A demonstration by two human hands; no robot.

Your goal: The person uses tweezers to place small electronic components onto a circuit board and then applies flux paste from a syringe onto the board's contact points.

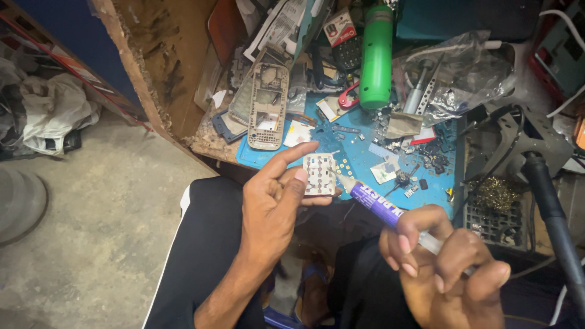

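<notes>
1. Cluttered blue work mat (365, 159) lies beyond both hands.
2. Left hand (274, 204) pinches a small white keypad board (319, 174) (held above the lap).
3. Right hand (448, 265) clamps a purple-labelled syringe (381, 206), long axis slanting up-left, tip touching the board's right edge.

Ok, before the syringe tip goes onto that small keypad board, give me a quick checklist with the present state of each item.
1. Keypad board held in the left hand: ok, pinched between thumb and fingers, contact side facing up.
2. Syringe gripped by the right hand: ok, fingers wrapped round the rear end.
3. Nozzle aimed at the board: ok, tip sits at the board's right edge.
4. Tip already touching the board: cannot tell, the gap is too small to see.
5. Board held over the blue work mat: not ok, it sits in front of the mat's near edge, above the lap.
6. Paste left in the syringe: cannot tell, the label covers the barrel.
</notes>
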